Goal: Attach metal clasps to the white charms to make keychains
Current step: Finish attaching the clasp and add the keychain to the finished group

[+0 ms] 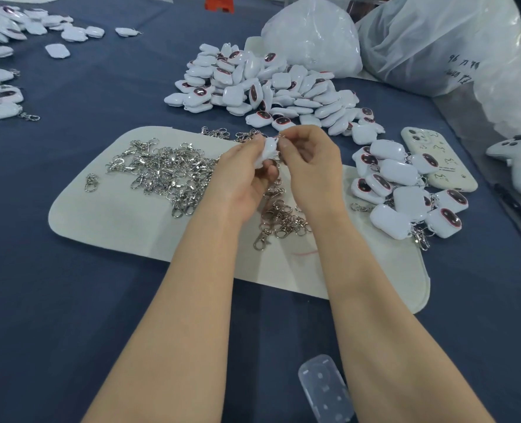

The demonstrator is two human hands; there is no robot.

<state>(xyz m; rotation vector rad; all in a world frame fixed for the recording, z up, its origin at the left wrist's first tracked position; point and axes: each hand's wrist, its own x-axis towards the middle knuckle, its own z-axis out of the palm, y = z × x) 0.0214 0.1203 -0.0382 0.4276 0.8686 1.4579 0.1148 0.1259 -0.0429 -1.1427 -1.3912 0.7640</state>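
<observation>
My left hand [244, 175] grips a white charm [268, 149] above the cream felt mat [106, 221]. My right hand [309, 160] pinches a small metal ring at the charm's top edge; the clasp itself is mostly hidden behind my fingers. A heap of silver clasps [161, 170] lies on the mat to the left of my hands, and a smaller bunch of clasps [283, 219] lies under my wrists. A large pile of bare white charms [268, 87] sits beyond the mat. Charms with clasps attached [405, 190] lie at the right.
A phone in a cream case [442, 166] lies right of the finished charms. Big plastic bags [421, 41] stand at the back right. More charms [0, 93] sit at the far left. A clear plastic case [326, 389] lies near the front edge on the blue cloth.
</observation>
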